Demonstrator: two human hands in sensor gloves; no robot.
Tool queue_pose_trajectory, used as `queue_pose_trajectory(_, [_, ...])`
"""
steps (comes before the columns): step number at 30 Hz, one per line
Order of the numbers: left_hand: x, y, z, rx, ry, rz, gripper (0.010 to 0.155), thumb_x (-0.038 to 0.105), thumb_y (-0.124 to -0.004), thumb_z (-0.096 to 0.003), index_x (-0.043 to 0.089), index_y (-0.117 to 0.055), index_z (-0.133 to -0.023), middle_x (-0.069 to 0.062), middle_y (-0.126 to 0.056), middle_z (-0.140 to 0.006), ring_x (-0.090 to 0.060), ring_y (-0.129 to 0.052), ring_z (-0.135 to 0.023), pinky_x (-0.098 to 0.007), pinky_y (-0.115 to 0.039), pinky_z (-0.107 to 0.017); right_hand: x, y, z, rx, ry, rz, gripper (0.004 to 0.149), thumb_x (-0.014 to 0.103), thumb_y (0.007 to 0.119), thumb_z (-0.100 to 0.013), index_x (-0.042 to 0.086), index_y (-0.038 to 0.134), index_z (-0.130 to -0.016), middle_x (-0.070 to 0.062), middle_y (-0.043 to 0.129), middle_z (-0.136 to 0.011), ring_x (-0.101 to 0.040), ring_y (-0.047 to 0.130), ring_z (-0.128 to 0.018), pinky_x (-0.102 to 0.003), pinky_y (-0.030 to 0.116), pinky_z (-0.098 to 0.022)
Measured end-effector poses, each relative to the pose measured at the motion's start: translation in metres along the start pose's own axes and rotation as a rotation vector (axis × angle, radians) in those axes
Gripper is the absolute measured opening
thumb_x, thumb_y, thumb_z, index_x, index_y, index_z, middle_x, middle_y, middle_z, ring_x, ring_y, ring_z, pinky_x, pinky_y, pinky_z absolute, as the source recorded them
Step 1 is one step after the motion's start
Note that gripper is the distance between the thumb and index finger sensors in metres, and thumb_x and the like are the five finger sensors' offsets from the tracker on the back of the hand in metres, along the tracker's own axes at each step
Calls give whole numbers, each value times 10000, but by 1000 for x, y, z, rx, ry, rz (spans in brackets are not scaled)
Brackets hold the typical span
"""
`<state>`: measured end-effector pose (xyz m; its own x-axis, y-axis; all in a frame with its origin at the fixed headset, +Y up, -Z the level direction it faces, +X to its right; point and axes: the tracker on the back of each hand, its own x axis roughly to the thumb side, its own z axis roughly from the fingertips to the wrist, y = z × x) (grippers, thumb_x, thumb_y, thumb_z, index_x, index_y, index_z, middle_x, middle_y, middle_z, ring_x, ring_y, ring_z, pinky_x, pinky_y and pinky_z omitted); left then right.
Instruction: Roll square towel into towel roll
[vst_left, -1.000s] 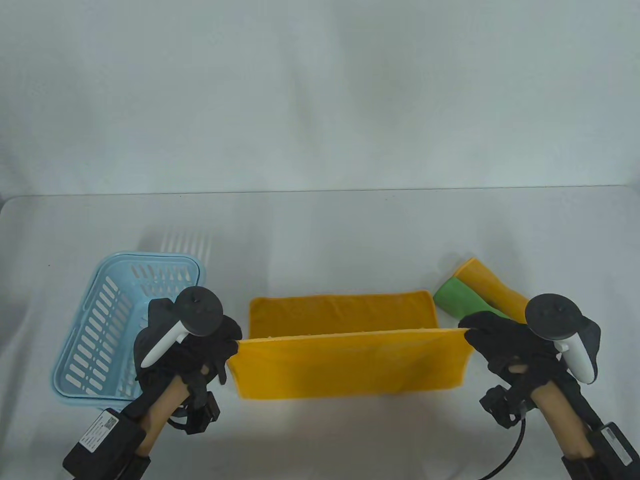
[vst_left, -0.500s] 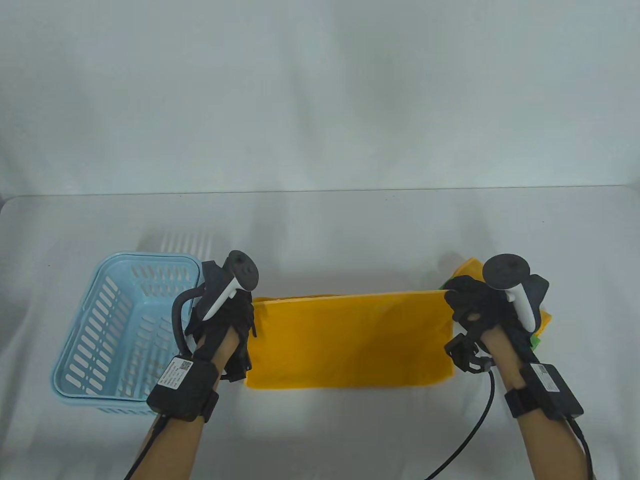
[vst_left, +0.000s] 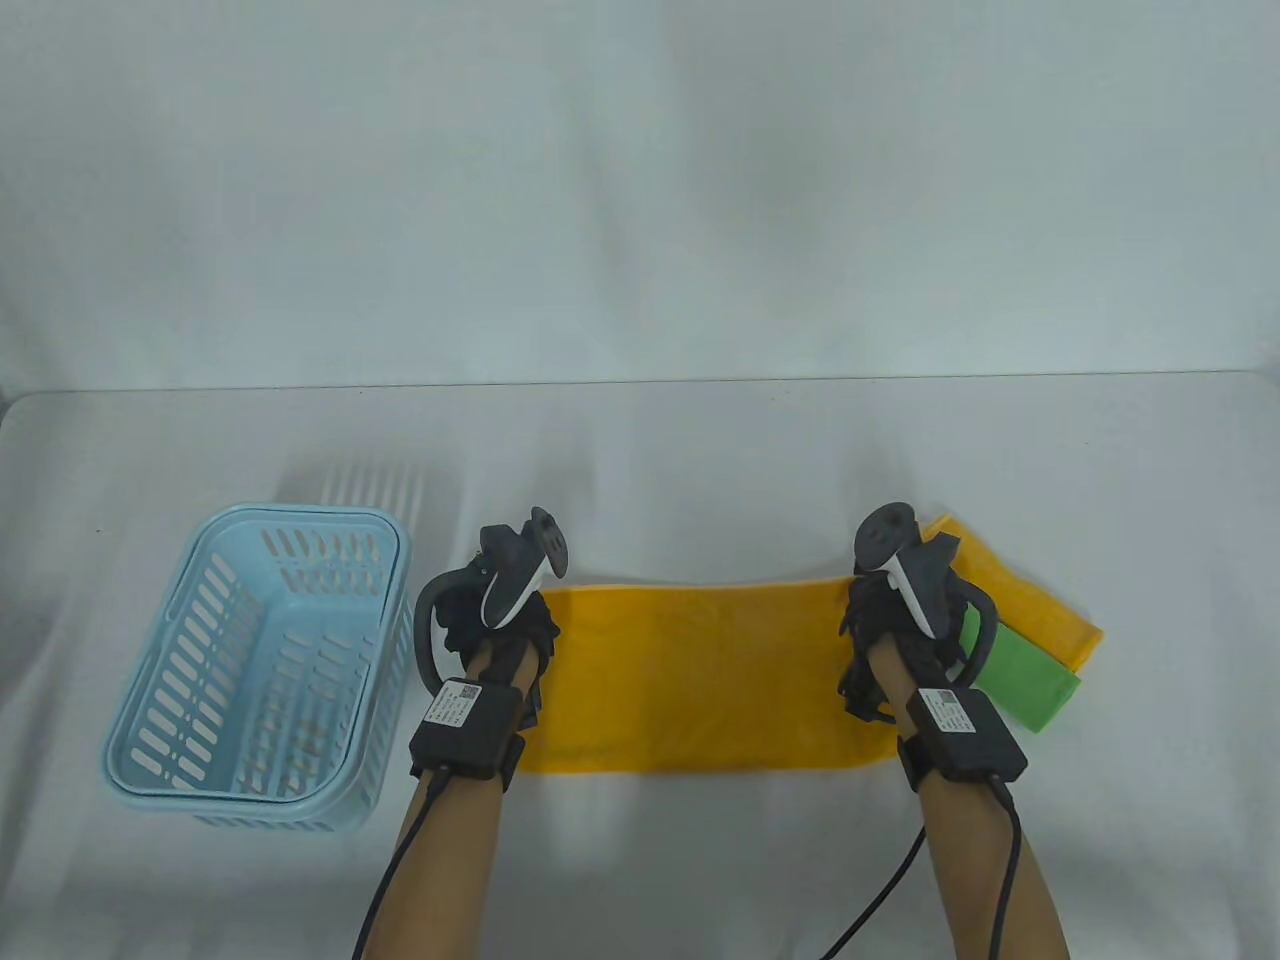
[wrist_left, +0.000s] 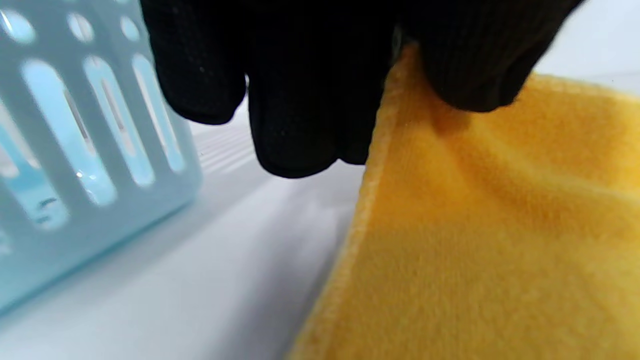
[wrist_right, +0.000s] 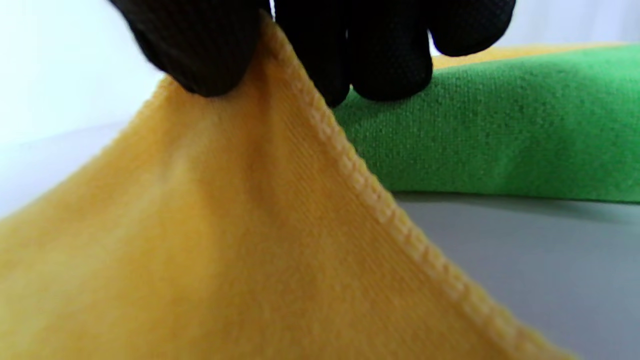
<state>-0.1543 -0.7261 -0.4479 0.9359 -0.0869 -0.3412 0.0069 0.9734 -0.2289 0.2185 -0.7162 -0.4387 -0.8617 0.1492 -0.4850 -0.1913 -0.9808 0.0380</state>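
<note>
A yellow square towel (vst_left: 700, 680) lies folded double on the white table, a wide band between my two hands. My left hand (vst_left: 500, 625) pinches its far left corner. In the left wrist view the towel (wrist_left: 500, 225) hangs from that left hand (wrist_left: 395, 80), held between thumb and fingers. My right hand (vst_left: 885, 625) pinches the far right corner. The right wrist view shows the towel (wrist_right: 200, 240) drawn up into a peak under the right hand (wrist_right: 275, 40). Both corners sit slightly above the table.
A light blue slotted basket (vst_left: 260, 670) stands just left of my left hand, seen close in the left wrist view as the basket (wrist_left: 75, 150). A folded green towel (vst_left: 1025, 680) and another yellow one (vst_left: 1030, 600) lie right of my right hand.
Both hands carried the towel's raised near edge away from me and laid it over the far edge, folding the towel in half. The hands now sit at the far corners.
</note>
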Motion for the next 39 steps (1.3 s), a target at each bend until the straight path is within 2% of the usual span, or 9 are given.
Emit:
queue_pose_trajectory(3, [-6, -7, -4, -18, 9, 43, 563, 467, -785, -384, 300, -720, -917, 34, -841, -923, -244, -945, -814, -505, -737, -665, -1, 0, -2, 1, 18, -4, 466, 441, 821, -349, 378, 771, -807, 50, 848, -798, -259, 834, -751, -523, 663, -628])
queue_pose_trajectory(7, [-12, -5, -4, -25, 2, 85, 678, 530, -745, -382, 281, -625, -1002, 1, -739, -1016, -284, -859, -906, -526, -696, -692, -5, -5, -1, -1, 39, -16, 570, 485, 824, -333, 391, 694, -880, 48, 789, -879, -271, 792, -804, -527, 644, -641])
queue_pose_trajectory(17, [-5, 15, 15, 2, -84, 140, 782, 614, -705, -359, 295, -545, -1055, -5, -644, -1092, -316, -769, -987, -546, -654, -721, -15, -26, 9, -27, 30, -57, 711, 581, 793, -308, 418, 554, -958, 48, 626, -1028, -306, 637, -956, -565, 556, -698])
queue_pose_trajectory(27, [-4, 57, 70, 94, -263, 216, 803, 633, -702, -355, 303, -534, -1067, -9, -625, -1116, -330, -752, -1012, -562, -645, -727, -13, -53, 42, -65, -106, -116, 726, 590, 758, -325, 429, 485, -978, 51, 553, -1079, -343, 526, -1041, -610, 479, -728])
queue_pose_trajectory(34, [-37, 76, 118, 190, -381, 305, 845, 663, -718, -340, 306, -519, -1079, -14, -594, -1142, -353, -710, -1045, -583, -622, -739, 2, -68, 84, -60, -278, -178, 775, 616, 772, -310, 439, 443, -989, 59, 485, -1109, -350, 435, -1080, -638, 407, -741])
queue_pose_trajectory(39, [-67, 81, 144, 248, -441, 405, 870, 669, -734, -338, 293, -513, -1091, -33, -568, -1157, -387, -670, -1061, -609, -595, -742, 22, -65, 117, -40, -410, -195, 782, 616, 770, -311, 442, 426, -992, 64, 460, -1120, -351, 405, -1092, -644, 381, -743])
